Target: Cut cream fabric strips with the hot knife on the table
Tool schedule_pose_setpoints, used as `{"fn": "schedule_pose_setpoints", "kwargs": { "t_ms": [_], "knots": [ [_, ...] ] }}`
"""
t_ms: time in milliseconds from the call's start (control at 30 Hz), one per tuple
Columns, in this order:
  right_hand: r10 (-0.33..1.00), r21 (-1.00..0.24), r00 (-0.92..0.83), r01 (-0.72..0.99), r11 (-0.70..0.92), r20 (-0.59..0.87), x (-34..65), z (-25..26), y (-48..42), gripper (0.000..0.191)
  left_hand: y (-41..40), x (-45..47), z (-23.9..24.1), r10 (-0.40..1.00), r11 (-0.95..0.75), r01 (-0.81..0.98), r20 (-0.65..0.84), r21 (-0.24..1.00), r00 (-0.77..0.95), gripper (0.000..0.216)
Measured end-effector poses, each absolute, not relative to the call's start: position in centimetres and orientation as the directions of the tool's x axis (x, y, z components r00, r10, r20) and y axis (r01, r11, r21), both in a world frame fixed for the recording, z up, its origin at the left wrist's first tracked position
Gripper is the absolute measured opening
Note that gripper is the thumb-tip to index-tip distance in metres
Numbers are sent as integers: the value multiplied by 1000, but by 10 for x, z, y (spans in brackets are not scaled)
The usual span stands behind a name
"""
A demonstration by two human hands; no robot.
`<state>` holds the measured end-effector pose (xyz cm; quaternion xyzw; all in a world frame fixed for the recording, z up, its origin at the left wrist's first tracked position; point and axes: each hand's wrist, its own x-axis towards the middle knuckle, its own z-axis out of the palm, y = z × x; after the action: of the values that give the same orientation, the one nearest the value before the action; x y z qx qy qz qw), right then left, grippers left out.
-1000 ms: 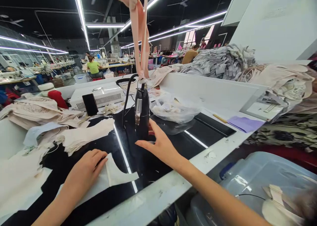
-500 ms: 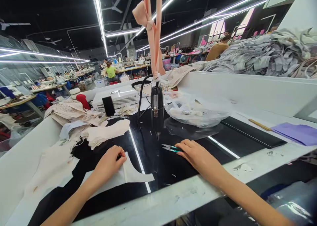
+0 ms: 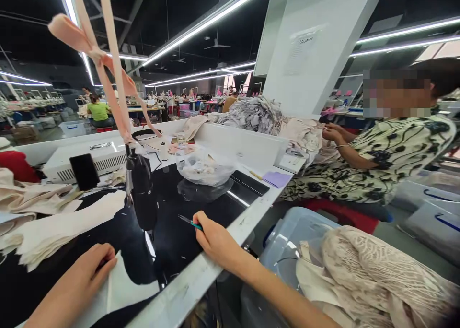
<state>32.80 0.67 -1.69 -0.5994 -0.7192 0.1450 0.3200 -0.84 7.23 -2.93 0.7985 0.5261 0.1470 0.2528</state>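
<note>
My right hand (image 3: 215, 239) is closed on small teal-handled thread snips (image 3: 189, 222), whose blades point left over the glossy black table (image 3: 172, 208). My left hand (image 3: 77, 285) rests flat on a white cut fabric piece (image 3: 122, 285) at the near left, fingers pressed on its edge. A black hanging tool (image 3: 140, 191) dangles from pink fabric strips (image 3: 108, 64) between my hands, its tip just above the table.
Stacks of cream fabric pieces (image 3: 43, 222) lie at the left. A clear plastic bag (image 3: 204, 167), a white machine box (image 3: 93, 158) and a black phone (image 3: 84, 171) sit further back. A person in a patterned top (image 3: 377, 160) works at the right. A plastic bin with lace fabric (image 3: 352, 275) stands below the table edge.
My right hand left the hanging tool, reached the snips on the table and picked them up. My head turned right, bringing the seated person and the bin into view.
</note>
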Motion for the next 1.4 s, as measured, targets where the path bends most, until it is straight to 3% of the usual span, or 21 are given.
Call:
{"fn": "schedule_pose_setpoints", "kwargs": {
  "t_ms": [167, 333, 433, 633, 867, 1000, 1167, 1400],
  "knots": [
    [962, -705, -69, 667, 242, 264, 318, -8, -12, 27, 54, 13, -12, 924, -235, 639, -37, 732, 381, 46],
    [953, -864, -77, 405, 300, 295, 306, -7, -28, 44, 45, 27, -13, 924, -15, 356, -123, 935, 362, 49],
    [962, -909, -76, 316, 271, 261, 293, -11, -35, 44, 38, 31, -14, 896, 143, 242, -229, 960, 380, 60],
    [964, -962, -131, 118, 246, 231, 269, -20, -41, 38, 26, 36, -7, 849, 288, 124, -313, 950, 425, 54],
    [974, -948, -105, 231, 220, 201, 261, -31, -29, 43, 23, 37, 0, 866, 256, 158, -299, 954, 400, 56],
    [960, -905, -189, 336, 260, 206, 263, -33, -23, 51, 20, 37, 4, 854, 229, 169, -281, 959, 437, 54],
    [938, -881, -242, 345, 323, 249, 260, -30, -21, 52, 19, 39, 8, 854, 125, 199, -208, 972, 476, 44],
    [932, -880, -326, 383, 283, 158, 259, -26, -24, 51, 19, 36, 9, 844, 35, 223, -149, 974, 515, 34]
  ]
}}
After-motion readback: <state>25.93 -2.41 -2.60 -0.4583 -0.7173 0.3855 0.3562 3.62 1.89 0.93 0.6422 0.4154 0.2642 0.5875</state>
